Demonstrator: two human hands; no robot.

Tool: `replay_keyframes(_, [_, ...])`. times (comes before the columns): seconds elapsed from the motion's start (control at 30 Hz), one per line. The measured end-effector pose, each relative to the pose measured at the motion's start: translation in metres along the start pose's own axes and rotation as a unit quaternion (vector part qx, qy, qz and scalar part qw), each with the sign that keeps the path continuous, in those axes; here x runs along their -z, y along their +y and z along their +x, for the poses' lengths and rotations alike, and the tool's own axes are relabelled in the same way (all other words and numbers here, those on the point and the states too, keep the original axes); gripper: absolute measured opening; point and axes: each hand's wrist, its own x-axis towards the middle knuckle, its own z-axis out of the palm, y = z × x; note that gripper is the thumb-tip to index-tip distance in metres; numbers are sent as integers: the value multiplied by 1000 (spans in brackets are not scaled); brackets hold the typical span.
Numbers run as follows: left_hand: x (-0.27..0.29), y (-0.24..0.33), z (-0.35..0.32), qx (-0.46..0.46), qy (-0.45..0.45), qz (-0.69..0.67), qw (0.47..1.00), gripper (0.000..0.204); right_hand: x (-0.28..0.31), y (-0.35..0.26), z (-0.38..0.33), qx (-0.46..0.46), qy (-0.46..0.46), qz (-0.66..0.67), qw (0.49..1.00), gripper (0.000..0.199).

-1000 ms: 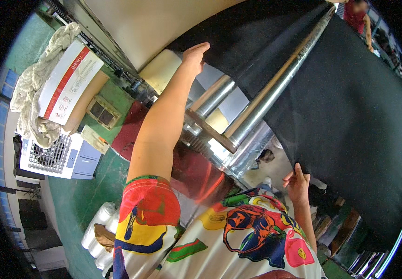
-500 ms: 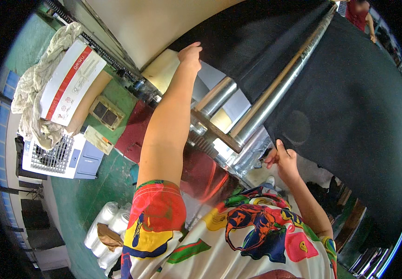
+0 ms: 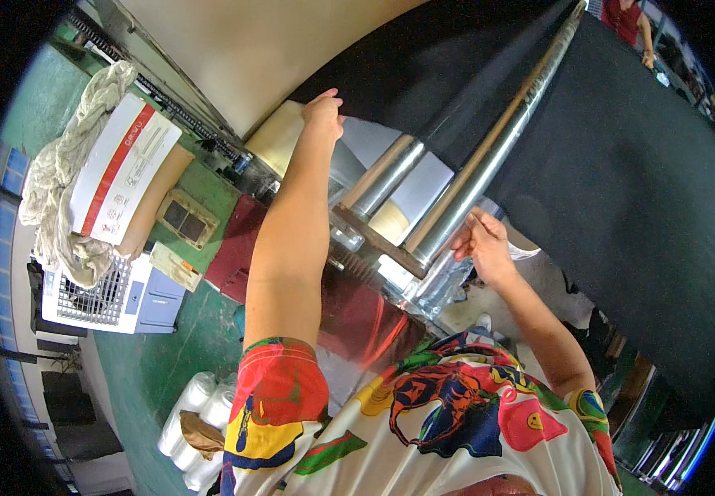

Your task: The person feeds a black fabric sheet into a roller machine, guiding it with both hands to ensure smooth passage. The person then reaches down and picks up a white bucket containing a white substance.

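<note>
The person stands at a fabric-rolling machine, and the work looks well under way: a wide sheet of black fabric (image 3: 622,190) is already drawn over the long steel roller (image 3: 498,149) and hangs down on the far side, while its near edge has yet to be settled flat, so I'd judge the threading mostly done and the straightening left. The left hand (image 3: 324,107) reaches up with the arm outstretched, its fingers pinched on the upper edge of the black fabric where that edge meets the cream panel (image 3: 291,50) of the machine. The right hand (image 3: 477,240) is lower, just beside the near end of the steel roller, fingers curled toward it; whether it actually grips the fabric edge or only touches the roller I cannot tell. Counting: one black sheet, one long bright roller, two shorter rollers (image 3: 390,178) beneath it, and a wooden crossbar (image 3: 374,240) under those. Off to the left, one white cooling unit (image 3: 105,293) carries a pale cloth (image 3: 59,174) and a cardboard box (image 3: 126,174). On the green floor (image 3: 167,355) lie several white rolls (image 3: 200,413), about four. One other person (image 3: 626,21) works far off.
</note>
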Motion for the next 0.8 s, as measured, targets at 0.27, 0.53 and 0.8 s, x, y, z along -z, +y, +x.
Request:
replay_keyframes(0.27, [-8,-1,-7,38,-125,26,991,25,124,-26,-75,-3,121,150,981,64])
replay_keyframes(0.53, [12,-5,13,17,18,-51,998,24,246,-75,-203,180,458,161,855,30])
replay_keyframes(0.8, [-26,-13,-7,-37,-199,73,977,21,171,24,-227,60,359,250,897,34])
